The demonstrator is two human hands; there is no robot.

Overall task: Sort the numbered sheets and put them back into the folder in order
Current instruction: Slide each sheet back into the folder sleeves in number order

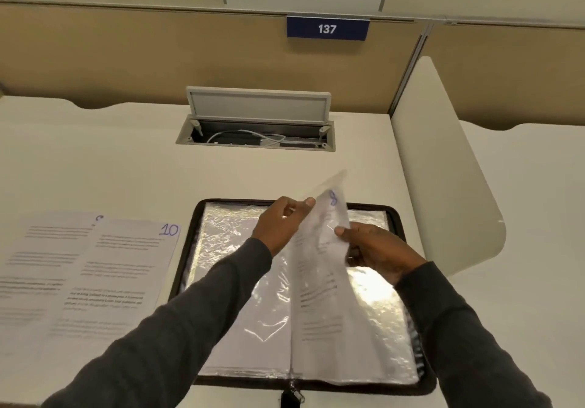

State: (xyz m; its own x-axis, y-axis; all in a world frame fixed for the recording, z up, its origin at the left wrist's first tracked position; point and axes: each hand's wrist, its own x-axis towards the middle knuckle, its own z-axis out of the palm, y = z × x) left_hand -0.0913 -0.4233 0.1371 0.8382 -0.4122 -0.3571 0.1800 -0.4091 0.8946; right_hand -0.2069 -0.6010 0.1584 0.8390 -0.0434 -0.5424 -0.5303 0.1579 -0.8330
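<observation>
The black zip folder (pixel 193 249) lies open on the white desk (pixel 126 160), its clear pockets facing up; above its spine the left hand (pixel 278 221) pinches the top edge of a raised clear sleeve (pixel 330 183) between thumb and fingertips; the right hand (pixel 378 249) curls its fingers round the right edge of a printed sheet (pixel 319 268), marked in blue with what reads like 8, standing tilted at the sleeve's mouth; left of the folder, the sheet numbered 10 (pixel 120 274) lies flat, overlapping another sheet (pixel 41 249); behind, an open cable box (pixel 256 137).
</observation>
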